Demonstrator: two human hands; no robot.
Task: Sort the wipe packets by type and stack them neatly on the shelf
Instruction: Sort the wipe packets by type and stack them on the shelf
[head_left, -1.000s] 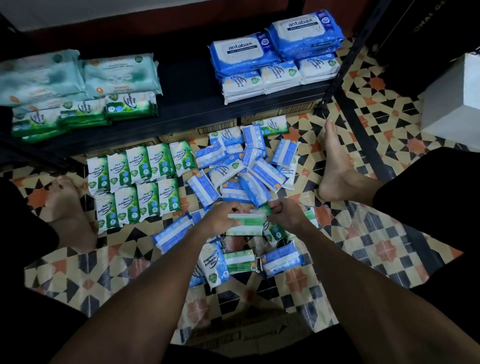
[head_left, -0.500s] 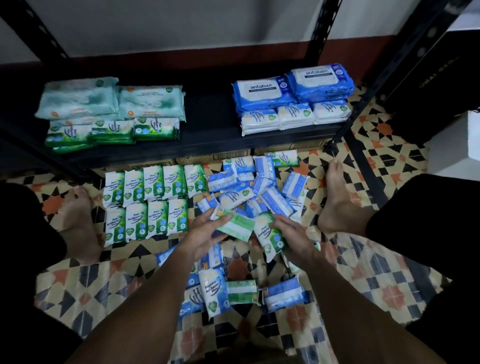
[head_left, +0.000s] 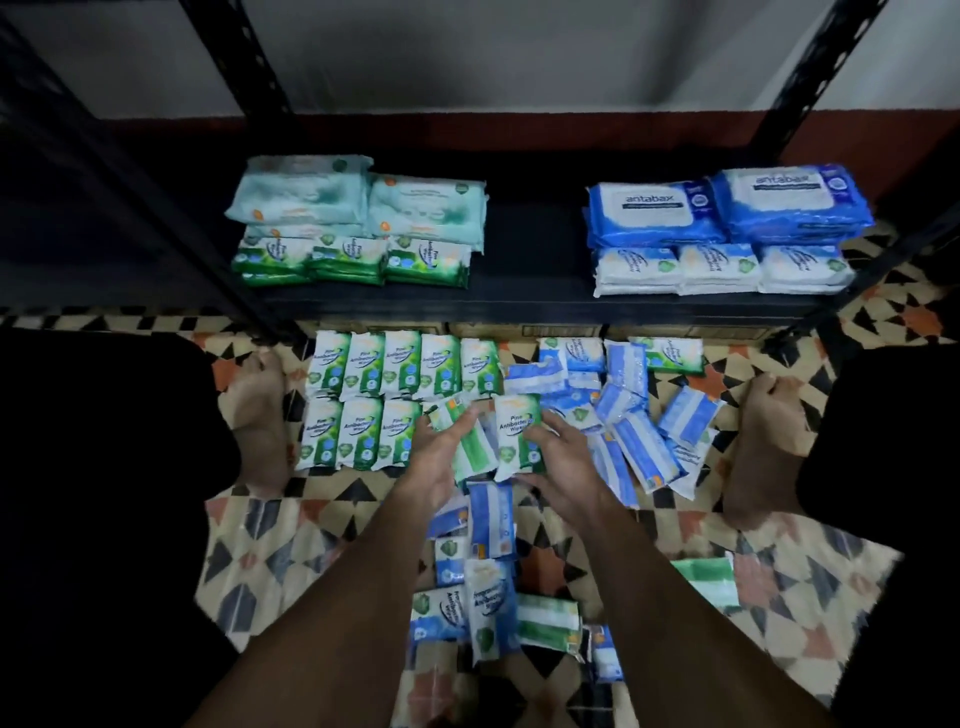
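Gripped in the left grip (head_left: 441, 457) was a striped green packet (head_left: 467, 449), plain face up; a Pine packet (head_left: 517, 434) was pinched in the right grip (head_left: 563, 462), label up and nearly upright; whether either was already resting on the tiled floor (head_left: 291, 545) could not be told. Nearest the viewer, a mixed pile (head_left: 488, 597) of blue and green packets was left unsorted; beyond the grips, the green rows (head_left: 363, 400) were laid label up, with a loose blue heap (head_left: 628, 431) to their right; farthest, green stacks (head_left: 348, 260) and blue stacks (head_left: 717, 265) were set well apart on the shelf (head_left: 530, 306).

It was judged that the striped packet should be turned label up, and both packets set at the open end of the near green row, edges squared to their neighbours, so that a tidy bundle could later be lifted to the green stacks.

Half a second before, the striped packet was held slantwise and the Pine packet tilted; both had since been brought upright and side by side; the view had been raised, so more wall was shown.
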